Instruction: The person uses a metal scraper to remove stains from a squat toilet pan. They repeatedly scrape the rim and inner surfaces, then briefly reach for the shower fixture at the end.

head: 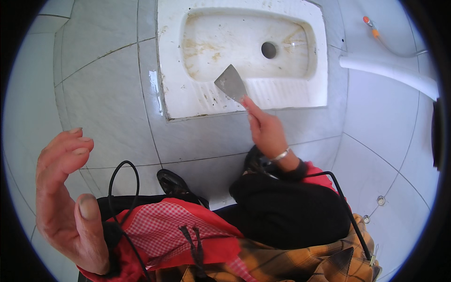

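My right hand [267,130] grips the handle of a putty knife [231,84], whose wide metal blade lies over the near rim of a white ceramic squat toilet [285,95]. Whether the blade touches the ceramic I cannot tell. Brownish stains mark the basin, and small dark bits are scattered on the ribbed rim near the blade. Raised at the left, my left hand [67,197] is empty, its fingers curved and spread from the thumb.
A white pipe [387,72] and a hose with an orange end [375,33] are at the right wall. Water shines on the floor tiles [154,88] left of the toilet. My shoes [172,181] stand on the near tiles. A black cable [110,187] loops beside my left hand.
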Demonstrator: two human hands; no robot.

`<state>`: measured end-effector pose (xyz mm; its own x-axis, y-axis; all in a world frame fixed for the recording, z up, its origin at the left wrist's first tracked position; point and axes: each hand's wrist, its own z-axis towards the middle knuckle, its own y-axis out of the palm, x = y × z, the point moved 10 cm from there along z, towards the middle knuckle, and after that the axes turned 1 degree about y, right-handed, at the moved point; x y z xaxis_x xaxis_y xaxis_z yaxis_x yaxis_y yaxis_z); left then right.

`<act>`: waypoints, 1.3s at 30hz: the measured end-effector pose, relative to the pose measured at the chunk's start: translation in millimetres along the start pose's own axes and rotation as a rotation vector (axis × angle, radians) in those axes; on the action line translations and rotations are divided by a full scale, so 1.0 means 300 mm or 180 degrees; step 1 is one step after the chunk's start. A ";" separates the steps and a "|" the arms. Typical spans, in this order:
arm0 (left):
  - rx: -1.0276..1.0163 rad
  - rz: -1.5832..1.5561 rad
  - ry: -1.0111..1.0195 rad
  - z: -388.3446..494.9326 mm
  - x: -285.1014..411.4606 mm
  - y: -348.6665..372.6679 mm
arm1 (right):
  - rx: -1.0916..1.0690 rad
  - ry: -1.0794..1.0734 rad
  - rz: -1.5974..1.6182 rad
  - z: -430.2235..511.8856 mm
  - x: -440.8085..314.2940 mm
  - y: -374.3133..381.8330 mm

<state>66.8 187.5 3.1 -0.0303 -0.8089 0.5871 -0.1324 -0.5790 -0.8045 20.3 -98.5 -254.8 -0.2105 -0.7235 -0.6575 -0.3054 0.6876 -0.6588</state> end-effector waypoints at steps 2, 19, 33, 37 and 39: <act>-0.0008 0.0051 -0.0027 -0.001 -0.010 -0.006 | -0.0014 -0.0144 0.0156 -0.012 -0.003 -0.011; -0.0492 0.0525 0.0246 0.009 0.006 0.020 | -0.0602 0.0522 0.0367 -0.112 0.073 0.037; -0.0358 0.0378 0.0165 0.014 -0.003 0.003 | -0.0544 0.0383 0.1180 -0.119 0.085 0.062; -0.0350 0.0449 0.0157 -0.001 -0.008 0.001 | -0.0434 0.0379 0.1156 -0.122 0.087 0.064; -0.0379 0.0453 0.0157 -0.003 -0.010 0.000 | -0.0456 0.0477 0.1153 -0.120 0.094 0.072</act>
<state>65.9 190.0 1.4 -0.1052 -0.8741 0.4742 -0.2394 -0.4405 -0.8652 -25.7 -106.4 -274.4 -0.4578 -0.4447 -0.7699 -0.3106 0.8914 -0.3301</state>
